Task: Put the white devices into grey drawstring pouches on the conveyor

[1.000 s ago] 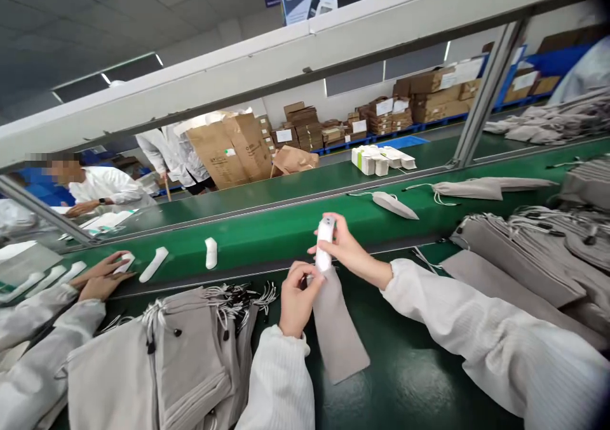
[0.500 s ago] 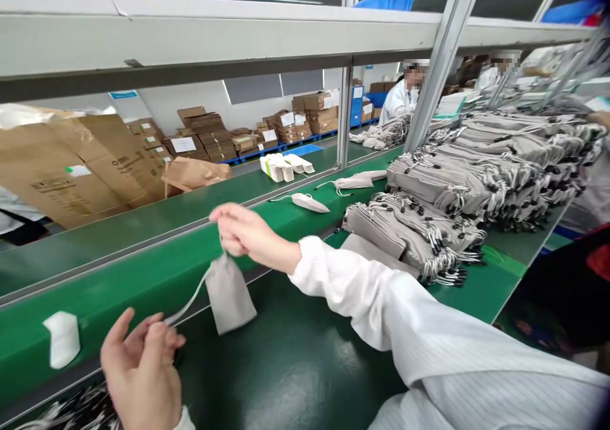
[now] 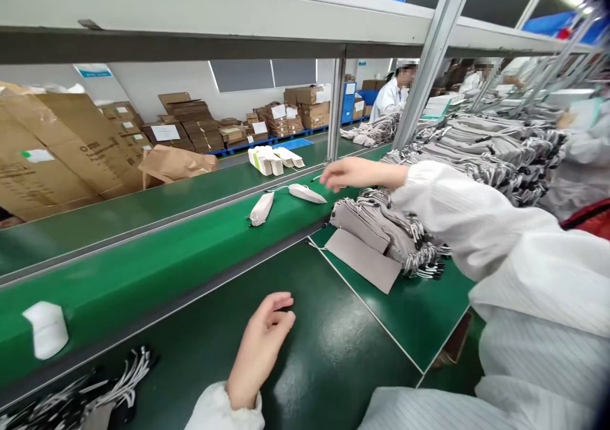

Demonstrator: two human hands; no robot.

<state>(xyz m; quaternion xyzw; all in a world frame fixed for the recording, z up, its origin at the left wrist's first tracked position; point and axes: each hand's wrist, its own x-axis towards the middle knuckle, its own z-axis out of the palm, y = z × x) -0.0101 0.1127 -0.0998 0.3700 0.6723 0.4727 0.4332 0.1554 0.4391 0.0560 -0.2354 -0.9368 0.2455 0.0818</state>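
My left hand [image 3: 264,341] hovers over the dark green table [image 3: 305,328] with its fingers loosely curved and apart, holding nothing. My right hand [image 3: 352,173] reaches across above the green conveyor belt [image 3: 157,258], its fingers stretched out and nothing seen in them. Below and left of it on the belt lie a filled grey drawstring pouch [image 3: 262,209] and a second one [image 3: 306,193]. Nearest my right forearm is a stack of flat grey drawstring pouches [image 3: 362,223], with a single flat pouch [image 3: 365,260] at its front.
A white curved piece [image 3: 47,329] lies on the belt at left. A bundle of cords with black ends [image 3: 119,385] sits at the table's lower left. White boxes [image 3: 267,161] stand beyond the belt. A metal post [image 3: 433,61] and overhead shelf [image 3: 214,11] frame the view. Co-workers sit farther back.
The drawstring pouch that hung from both hands now lies on the belt, let go. Both hands have moved right, and the view has shifted.
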